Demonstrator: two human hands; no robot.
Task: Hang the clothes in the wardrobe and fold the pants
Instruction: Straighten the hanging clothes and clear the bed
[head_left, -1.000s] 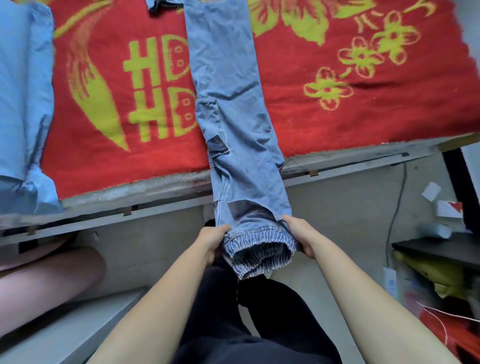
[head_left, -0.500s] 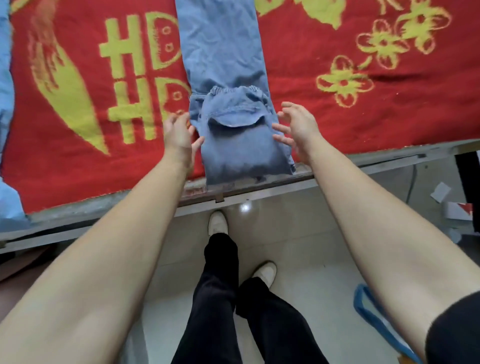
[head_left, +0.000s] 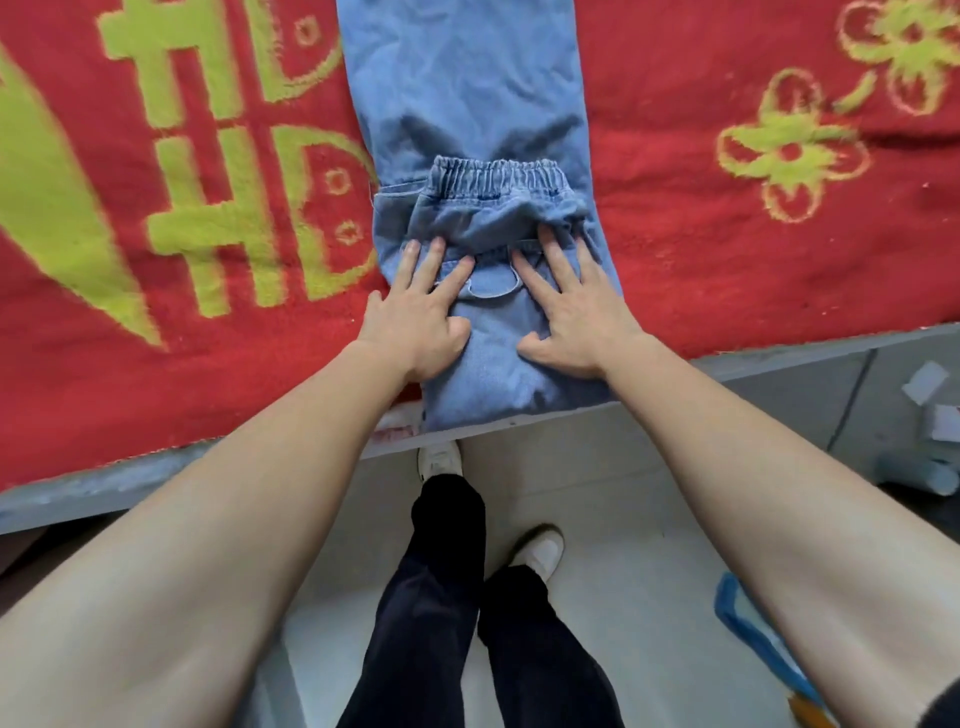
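Light blue denim pants (head_left: 467, 88) lie lengthwise on a red blanket (head_left: 753, 270) with yellow-green characters and flowers. Their lower leg part is folded up over itself, so the elastic cuffs (head_left: 493, 174) lie on top of the upper legs, and the fold sits at the bed's near edge. My left hand (head_left: 421, 306) lies flat on the left half of the folded part, fingers spread. My right hand (head_left: 571, 306) presses flat on the right half, fingers spread. Neither hand grips the cloth.
The grey bed edge (head_left: 779, 358) runs across the view below the blanket. Beneath it are a pale floor, my dark trouser legs (head_left: 447, 597) and white shoes (head_left: 540, 551). A blue strap (head_left: 748, 629) lies on the floor at right, with white scraps (head_left: 924, 384) farther right.
A second ago both hands held the cuffs hanging off the bed. They lifted the cuffs up onto the pants, let go, and now press flat on the folded part.
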